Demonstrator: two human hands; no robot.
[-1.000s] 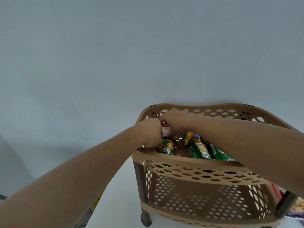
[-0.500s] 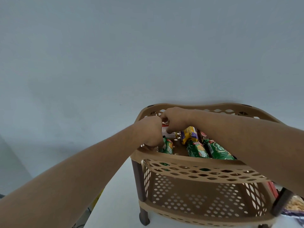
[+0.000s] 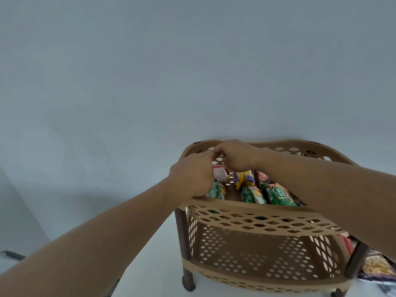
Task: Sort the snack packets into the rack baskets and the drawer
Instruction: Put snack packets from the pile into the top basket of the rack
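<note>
Snack packets [image 3: 276,195], green, in basket [image 3: 246,213]

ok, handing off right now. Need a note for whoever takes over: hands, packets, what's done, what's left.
Left hand: fingers curled round the white-and-red snack packet.
Right hand: curled over the same packet; whether it grips it is hidden.
The tan perforated plastic top basket holds three green packets, a yellow-and-purple packet and a brown packet.
Done: those five are in.
Left: settle the white-and-red packet, then sort the purple-edged packet lying beside the rack. Drawer not in view.
</note>
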